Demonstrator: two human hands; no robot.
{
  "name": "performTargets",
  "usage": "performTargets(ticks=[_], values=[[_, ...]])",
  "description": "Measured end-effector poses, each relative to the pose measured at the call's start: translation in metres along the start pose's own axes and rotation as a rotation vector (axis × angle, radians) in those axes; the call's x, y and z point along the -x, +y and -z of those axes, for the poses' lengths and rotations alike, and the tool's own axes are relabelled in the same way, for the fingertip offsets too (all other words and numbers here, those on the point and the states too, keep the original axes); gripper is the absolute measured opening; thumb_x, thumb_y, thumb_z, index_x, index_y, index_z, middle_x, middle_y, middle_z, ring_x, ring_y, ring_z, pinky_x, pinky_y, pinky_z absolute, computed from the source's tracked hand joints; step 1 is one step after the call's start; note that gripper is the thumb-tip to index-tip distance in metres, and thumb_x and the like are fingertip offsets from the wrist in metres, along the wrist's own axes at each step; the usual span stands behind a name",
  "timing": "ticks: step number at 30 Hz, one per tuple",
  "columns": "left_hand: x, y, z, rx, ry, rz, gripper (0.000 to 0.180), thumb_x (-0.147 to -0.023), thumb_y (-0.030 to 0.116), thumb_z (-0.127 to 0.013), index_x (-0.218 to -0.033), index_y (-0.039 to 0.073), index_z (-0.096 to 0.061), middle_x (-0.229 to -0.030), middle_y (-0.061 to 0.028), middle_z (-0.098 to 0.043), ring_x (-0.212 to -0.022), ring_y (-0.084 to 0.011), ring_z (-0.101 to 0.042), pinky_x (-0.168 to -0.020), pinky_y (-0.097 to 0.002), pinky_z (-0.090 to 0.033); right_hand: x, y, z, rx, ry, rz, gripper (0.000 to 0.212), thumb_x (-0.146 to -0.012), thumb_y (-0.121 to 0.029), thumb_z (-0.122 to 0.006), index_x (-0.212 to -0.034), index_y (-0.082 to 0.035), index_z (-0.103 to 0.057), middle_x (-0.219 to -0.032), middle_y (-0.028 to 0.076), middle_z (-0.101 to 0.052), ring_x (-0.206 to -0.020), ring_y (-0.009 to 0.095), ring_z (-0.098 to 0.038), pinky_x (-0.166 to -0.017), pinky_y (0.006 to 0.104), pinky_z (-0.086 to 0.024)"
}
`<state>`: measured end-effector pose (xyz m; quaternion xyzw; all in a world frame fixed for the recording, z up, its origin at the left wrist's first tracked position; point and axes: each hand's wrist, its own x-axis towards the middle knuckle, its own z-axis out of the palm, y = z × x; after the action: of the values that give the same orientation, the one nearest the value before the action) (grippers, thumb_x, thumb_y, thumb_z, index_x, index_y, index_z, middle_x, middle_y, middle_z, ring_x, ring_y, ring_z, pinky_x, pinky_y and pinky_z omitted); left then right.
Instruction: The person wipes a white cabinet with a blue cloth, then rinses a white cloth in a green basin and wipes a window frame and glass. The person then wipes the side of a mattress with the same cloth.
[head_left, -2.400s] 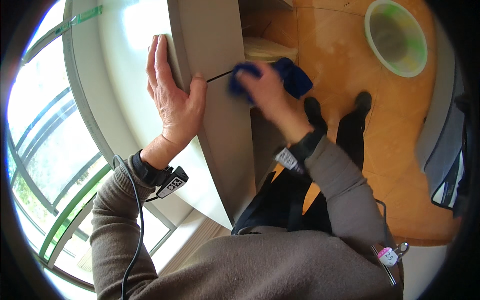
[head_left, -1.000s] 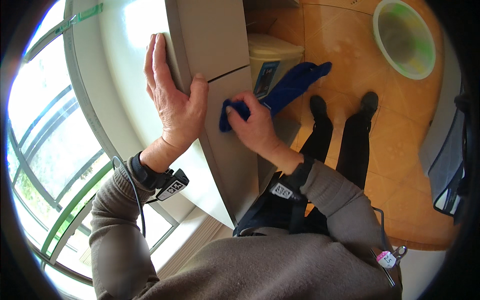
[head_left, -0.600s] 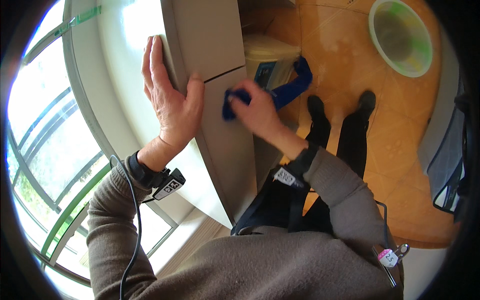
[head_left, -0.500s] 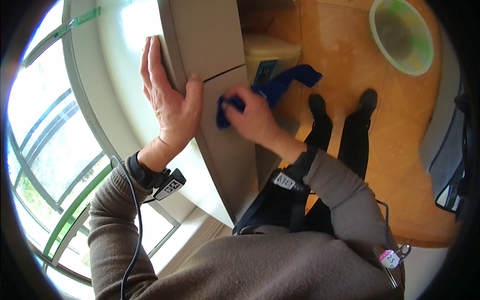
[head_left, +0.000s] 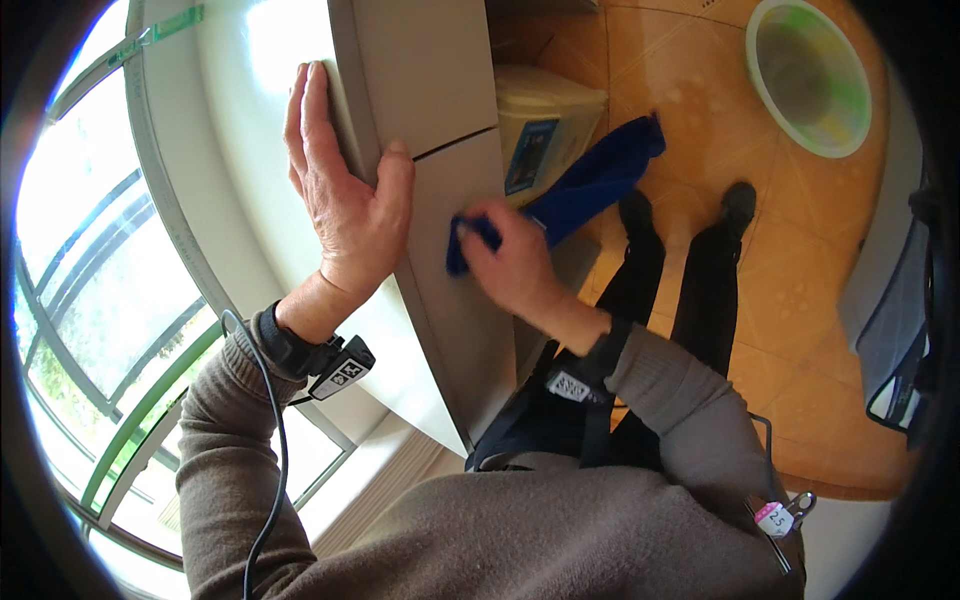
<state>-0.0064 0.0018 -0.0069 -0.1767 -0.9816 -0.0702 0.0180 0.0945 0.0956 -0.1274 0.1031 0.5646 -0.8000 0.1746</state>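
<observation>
While left hand (head_left: 355,220) lies flat, right hand (head_left: 515,265) pinches blue cloth (head_left: 600,180) at panel

Where the right hand meets the pale panel (head_left: 460,320), its fingers are closed on the near-left end of the cloth; slight blur there, exact finger placement unclear. Cloth's long axis runs from this grip toward far right, its loose tail beyond the hand. Right hand is the nearer one, being on the cloth; left hand lies to the left, apart from it, fingers together on the white ledge (head_left: 250,170), thumb set off over the edge by a dark seam (head_left: 455,143).

Surface: panel smooth, matte. Room: pale lidded tub (head_left: 545,100) just beyond the grip; contact between tail and tub cannot be told. Basin (head_left: 850,90) on tiled orange floor (head_left: 800,300), far right; bright window (head_left: 130,290) at left.
</observation>
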Motion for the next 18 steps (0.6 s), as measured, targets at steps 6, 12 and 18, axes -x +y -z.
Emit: performTargets(ticks=[6, 12, 18], values=[[-0.001, 0.0, -0.001, -0.005, 0.016, -0.022, 0.08, -0.082, 0.015, -0.062, -0.153, 0.003, -0.027, -0.156, -0.021, -0.029, -0.143, -0.0397, -0.03, -0.116, -0.0488, -0.024, -0.022, 0.019, 0.013, 0.109, -0.034, 0.182, 0.016, -0.09, -0.011, -0.064, -0.105, -0.005, -0.061, -0.099, 0.018, -0.067, -0.093, 0.036, -0.067, -0.076, 0.0402, -0.054], [0.0, 0.002, -0.002, -0.04, 0.016, -0.024, 0.08, -0.082, 0.015, -0.063, -0.153, 0.003, -0.028, -0.155, -0.0209, -0.03, -0.143, -0.0395, -0.031, -0.117, -0.0489, -0.024, -0.017, 0.026, 0.015, 0.229, 0.024, 0.385, 0.017, -0.089, -0.011, -0.064, -0.104, -0.007, -0.059, -0.098, 0.017, -0.066, -0.092, 0.034, -0.068, -0.075, 0.0416, -0.056], [-0.001, 0.001, -0.003, -0.031, 0.001, 0.011, 0.081, -0.081, 0.014, -0.062, -0.153, 0.003, -0.028, -0.155, -0.0205, -0.03, -0.142, -0.0393, -0.031, -0.117, -0.0491, -0.025, -0.019, 0.034, 0.011, 0.236, 0.004, 0.297, 0.018, -0.087, -0.01, -0.065, -0.104, -0.008, -0.058, -0.098, 0.017, -0.065, -0.09, 0.036, -0.067, -0.073, 0.0427, -0.055]])
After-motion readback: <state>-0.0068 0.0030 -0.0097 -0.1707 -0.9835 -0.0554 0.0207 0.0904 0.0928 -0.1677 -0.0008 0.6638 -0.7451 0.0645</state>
